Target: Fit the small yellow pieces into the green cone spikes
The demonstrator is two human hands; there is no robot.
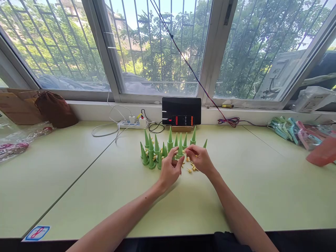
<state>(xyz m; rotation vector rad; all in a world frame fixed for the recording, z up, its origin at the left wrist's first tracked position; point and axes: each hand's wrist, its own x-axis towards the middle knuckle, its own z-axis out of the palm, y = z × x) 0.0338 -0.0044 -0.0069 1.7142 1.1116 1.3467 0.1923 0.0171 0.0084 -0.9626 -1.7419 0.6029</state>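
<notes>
Green pointed cones (151, 154) on round bases stand upright in a cluster on the table, several of them left of my hands. My left hand (169, 168) curls its thumb and index finger around the base of one green cone (180, 144). Beside that cone, my right hand (201, 160) is closed in a pinch, with a tiny yellow piece at its fingertips, partly hidden. More small yellow pieces (193, 167) lie loose on the table between and under my hands. Behind my right hand one cone tip (205, 143) shows; its base is hidden.
At the back a black tablet (181, 105) leans upright with a phone (183, 120) before it. A power strip (128, 124) with cables lies left of it. A brown bag (56, 109) stands far left; plastic-wrapped colored items (286, 129) lie far right.
</notes>
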